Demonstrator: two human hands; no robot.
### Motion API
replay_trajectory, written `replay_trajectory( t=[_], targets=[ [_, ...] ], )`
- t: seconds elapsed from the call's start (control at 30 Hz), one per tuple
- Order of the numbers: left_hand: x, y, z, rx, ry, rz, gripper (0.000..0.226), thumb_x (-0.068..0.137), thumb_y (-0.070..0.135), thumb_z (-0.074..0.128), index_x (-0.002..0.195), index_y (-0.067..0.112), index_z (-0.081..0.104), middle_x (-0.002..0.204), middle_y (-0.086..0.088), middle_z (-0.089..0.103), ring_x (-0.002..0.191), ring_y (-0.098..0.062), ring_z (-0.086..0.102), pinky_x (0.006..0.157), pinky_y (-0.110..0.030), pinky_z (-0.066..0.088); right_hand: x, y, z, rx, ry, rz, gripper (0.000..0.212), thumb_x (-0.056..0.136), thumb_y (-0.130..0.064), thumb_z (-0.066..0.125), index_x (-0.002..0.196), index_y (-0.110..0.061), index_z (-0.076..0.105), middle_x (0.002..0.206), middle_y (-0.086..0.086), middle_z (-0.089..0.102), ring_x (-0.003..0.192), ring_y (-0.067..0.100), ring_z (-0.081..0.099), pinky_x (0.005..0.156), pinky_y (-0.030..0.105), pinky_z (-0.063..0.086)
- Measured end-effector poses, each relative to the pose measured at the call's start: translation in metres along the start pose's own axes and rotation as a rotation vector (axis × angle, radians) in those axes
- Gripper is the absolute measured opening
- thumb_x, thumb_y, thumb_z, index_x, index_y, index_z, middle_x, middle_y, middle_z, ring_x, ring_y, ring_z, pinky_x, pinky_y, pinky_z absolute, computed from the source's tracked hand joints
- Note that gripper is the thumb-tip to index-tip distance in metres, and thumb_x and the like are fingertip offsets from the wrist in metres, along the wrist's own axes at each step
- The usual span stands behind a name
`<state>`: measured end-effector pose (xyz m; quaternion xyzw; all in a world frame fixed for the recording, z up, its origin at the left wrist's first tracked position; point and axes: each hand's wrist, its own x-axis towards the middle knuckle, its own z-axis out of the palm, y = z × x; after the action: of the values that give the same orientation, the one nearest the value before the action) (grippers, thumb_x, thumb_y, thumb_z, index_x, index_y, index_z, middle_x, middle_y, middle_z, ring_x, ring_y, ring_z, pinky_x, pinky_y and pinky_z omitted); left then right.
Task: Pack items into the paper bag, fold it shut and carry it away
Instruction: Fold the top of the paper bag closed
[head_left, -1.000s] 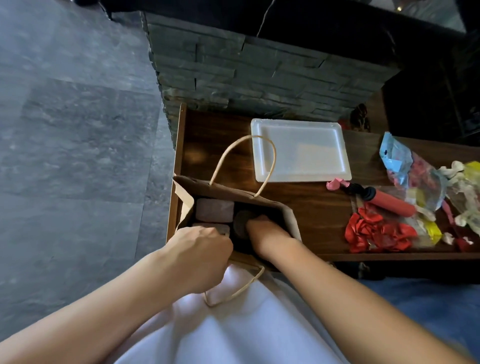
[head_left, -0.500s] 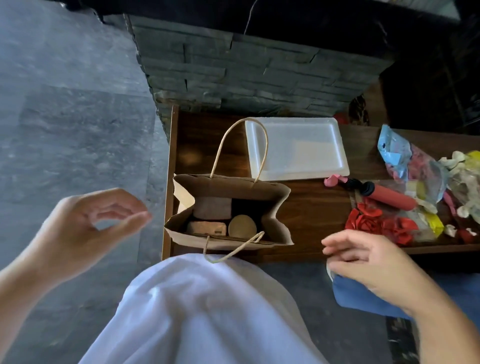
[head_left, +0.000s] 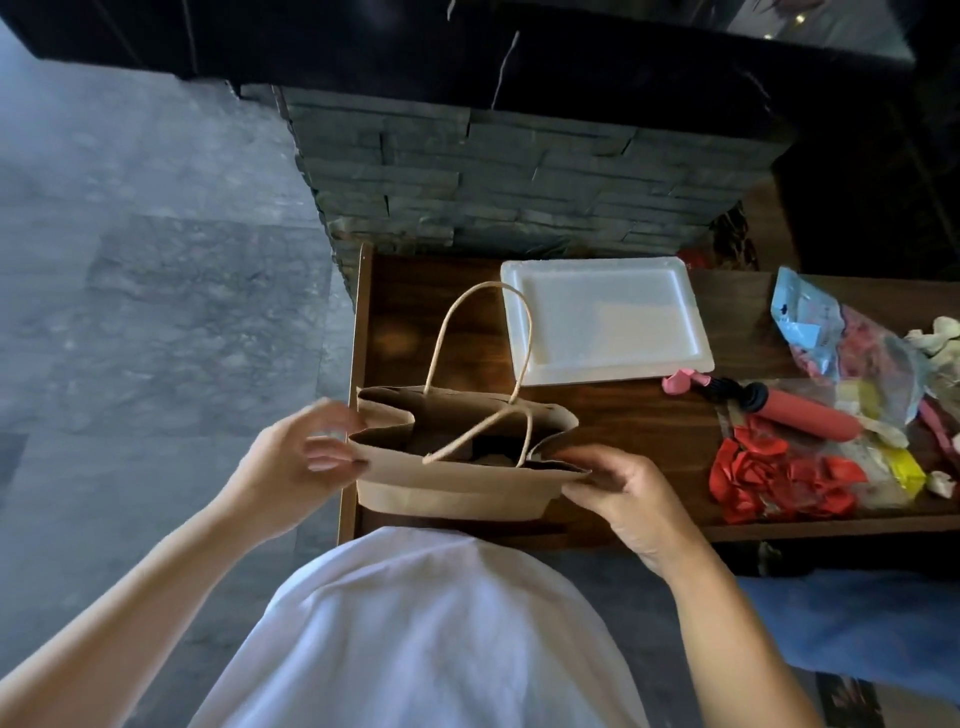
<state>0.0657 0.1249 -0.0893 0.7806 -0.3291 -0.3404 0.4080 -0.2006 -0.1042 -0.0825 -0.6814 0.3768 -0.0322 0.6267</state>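
A brown paper bag (head_left: 457, 483) with twine handles stands at the near left corner of the dark wooden table (head_left: 639, 415). My left hand (head_left: 296, 462) pinches the bag's left top edge. On the right top edge my right hand (head_left: 618, 488) does the same. The bag's mouth is pressed narrower, its near handle flopped across the opening. Dark shapes of the packed items (head_left: 488, 452) show only dimly through the gap.
An empty white tray (head_left: 602, 322) lies behind the bag. To the right are a red balloon pump (head_left: 800, 415), red balloons (head_left: 769, 478) and plastic bags of balloons (head_left: 852, 353). A stone wall (head_left: 519, 171) backs the table; grey floor lies to the left.
Both hands left the bag's inside, drew back apart, then came in to grip its two top edges. The open mouth has been squeezed narrower and the near handle has fallen across it.
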Motion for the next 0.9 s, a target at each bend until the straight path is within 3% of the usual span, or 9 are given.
replay_trajectory(
  t=[0.13,0.17,0.27,0.3,0.37,0.47,0.57,0.73,0.9],
  targets=[
    [0.014,-0.008,0.006,-0.029,0.009,-0.096,0.034,0.076,0.021,0.079,0.106,0.031,0.067,0.119,0.012,0.054,0.094,-0.008,0.065,0.068,-0.006,0.049,0.015,-0.003,0.01,0.049,0.03,0.024,0.081,0.076,-0.006,0.081,0.133,-0.052,0.048,0.136,-0.017,0.054,0.125,0.001,0.05,0.099,0.025,0.045],
    [0.02,-0.008,0.011,-0.008,0.029,-0.128,0.013,0.082,0.03,0.072,0.095,0.029,0.072,0.115,0.009,0.058,0.094,-0.007,0.063,0.069,-0.004,0.045,0.021,-0.005,0.016,0.072,0.023,0.051,0.071,0.077,-0.011,0.081,0.127,-0.052,0.052,0.129,-0.015,0.061,0.121,0.001,0.055,0.098,0.024,0.047],
    [0.032,-0.007,0.025,-0.117,0.085,-0.35,0.041,0.085,0.054,0.059,0.064,0.022,0.074,0.072,0.008,0.07,0.067,-0.011,0.063,0.057,-0.017,0.046,0.037,-0.01,0.038,-0.022,0.19,0.105,0.028,0.077,-0.036,0.079,0.103,-0.036,0.066,0.096,-0.01,0.074,0.098,0.011,0.07,0.079,0.024,0.057],
    [0.035,-0.011,0.029,-0.125,0.119,-0.403,0.039,0.082,0.053,0.063,0.067,0.018,0.072,0.069,0.005,0.068,0.064,-0.015,0.062,0.056,-0.022,0.047,0.039,-0.009,0.045,-0.105,0.276,0.114,0.032,0.076,-0.041,0.078,0.103,-0.031,0.064,0.092,-0.012,0.071,0.094,0.012,0.069,0.076,0.024,0.057],
    [0.035,-0.011,0.037,0.008,0.167,-0.427,0.023,0.078,0.037,0.071,0.094,0.022,0.065,0.098,-0.002,0.064,0.078,-0.019,0.064,0.068,-0.029,0.052,0.039,-0.004,0.055,-0.328,0.42,0.082,0.052,0.074,-0.039,0.08,0.119,-0.027,0.057,0.097,-0.011,0.062,0.096,0.015,0.063,0.077,0.025,0.053],
    [0.023,-0.016,0.045,0.535,0.187,0.023,0.049,0.077,0.029,0.069,0.123,0.037,0.053,0.132,0.0,0.046,0.112,-0.022,0.048,0.09,-0.036,0.046,0.033,0.006,0.069,-0.792,0.444,-0.126,0.06,0.071,-0.037,0.082,0.127,-0.031,0.059,0.115,0.0,0.055,0.106,0.024,0.051,0.087,0.044,0.046],
    [0.013,-0.008,0.058,0.6,-0.008,0.395,0.028,0.084,0.054,0.055,0.108,0.046,0.066,0.118,0.02,0.063,0.113,-0.013,0.053,0.091,-0.03,0.038,0.03,0.008,0.083,-0.921,0.215,-0.324,0.032,0.076,-0.055,0.069,0.101,-0.036,0.075,0.113,-0.008,0.065,0.109,0.022,0.053,0.088,0.044,0.038],
    [0.02,-0.017,0.069,0.533,-0.071,0.435,0.017,0.076,0.04,0.072,0.091,0.035,0.078,0.112,0.012,0.07,0.112,-0.012,0.058,0.09,-0.037,0.046,0.042,0.008,0.103,-0.882,0.086,-0.426,0.017,0.072,-0.02,0.079,0.088,-0.025,0.081,0.085,-0.004,0.072,0.085,0.025,0.062,0.077,0.041,0.049],
    [0.017,-0.046,0.049,0.375,0.059,0.265,0.008,0.071,0.032,0.079,0.08,0.032,0.08,0.122,0.008,0.064,0.116,-0.016,0.052,0.094,-0.039,0.044,0.043,0.027,0.073,-0.79,0.196,-0.314,0.012,0.07,-0.02,0.084,0.082,-0.025,0.082,0.08,-0.005,0.071,0.08,0.021,0.06,0.072,0.04,0.05]
  ],
)
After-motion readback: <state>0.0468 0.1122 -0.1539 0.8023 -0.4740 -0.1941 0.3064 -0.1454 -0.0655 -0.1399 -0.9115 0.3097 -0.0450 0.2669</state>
